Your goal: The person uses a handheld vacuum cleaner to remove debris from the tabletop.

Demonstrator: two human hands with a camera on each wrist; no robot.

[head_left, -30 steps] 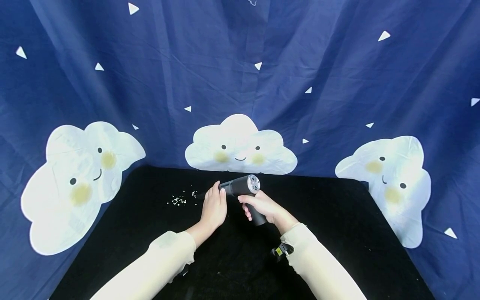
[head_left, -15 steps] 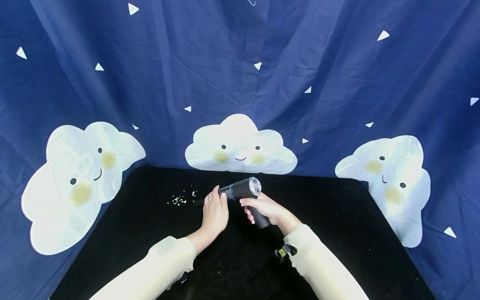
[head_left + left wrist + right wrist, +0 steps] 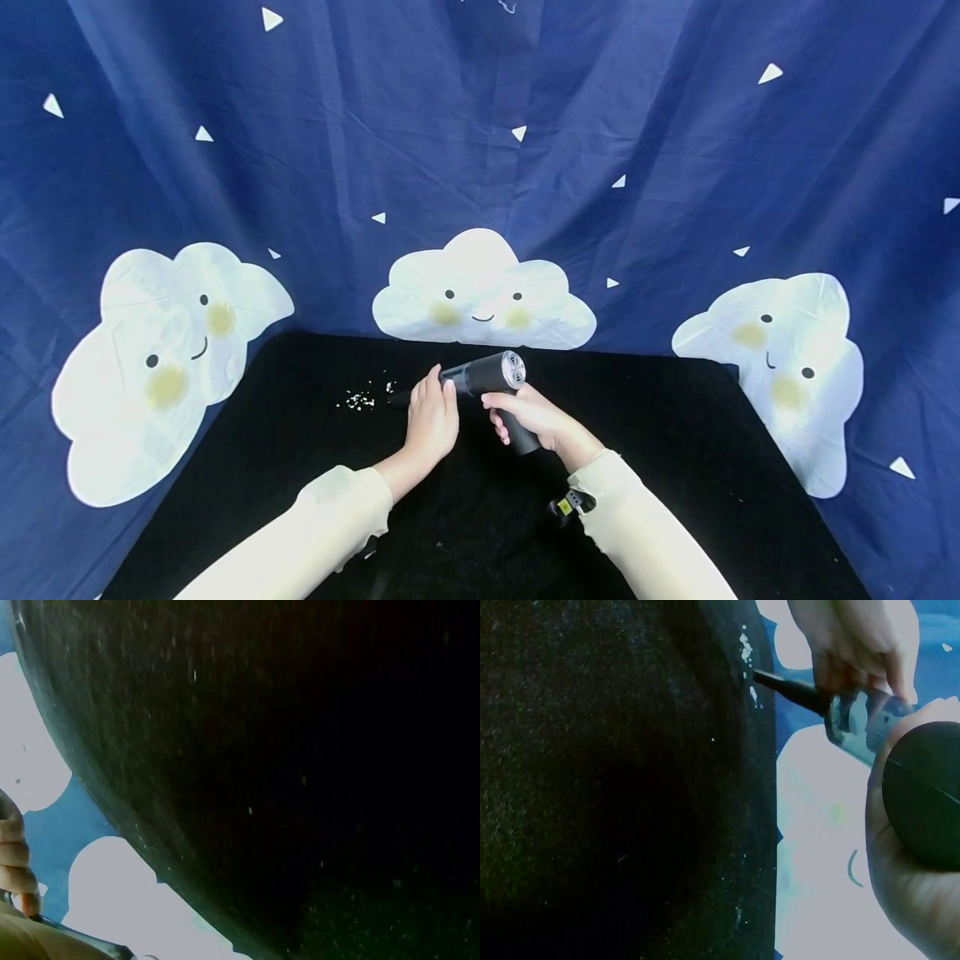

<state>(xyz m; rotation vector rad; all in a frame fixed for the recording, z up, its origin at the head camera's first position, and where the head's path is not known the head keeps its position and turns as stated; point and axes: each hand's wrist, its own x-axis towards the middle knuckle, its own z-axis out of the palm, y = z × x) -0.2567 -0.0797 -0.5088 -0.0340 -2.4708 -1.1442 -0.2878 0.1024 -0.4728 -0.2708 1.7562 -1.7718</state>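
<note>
A dark handheld vacuum cleaner [image 3: 486, 374] points leftward over the black cloth, its round silver vent facing right. My right hand [image 3: 534, 418] grips its handle, the thumb lying high near the body. Further forward, my left hand [image 3: 432, 423] holds the clear front section [image 3: 851, 720], fingers over its far side. The thin black nozzle [image 3: 791, 691] sticks out beyond that hand, with its tip close to scattered white crumbs [image 3: 360, 402]. In the right wrist view the handle's round end [image 3: 930, 796] fills the right side. Curled fingers [image 3: 13, 859] show at the left edge of the left wrist view.
A black cloth [image 3: 660, 467] covers the table, with tiny pale specks here and there. Behind it hangs a blue curtain [image 3: 450, 167] with white smiling clouds [image 3: 483, 292]. A small wrist device [image 3: 564, 506] sits under the right sleeve.
The vacuum cleaner dips slightly toward the cloth, then lifts a little, ending a touch further right. Both hands keep their hold, and the crumbs look much the same.
</note>
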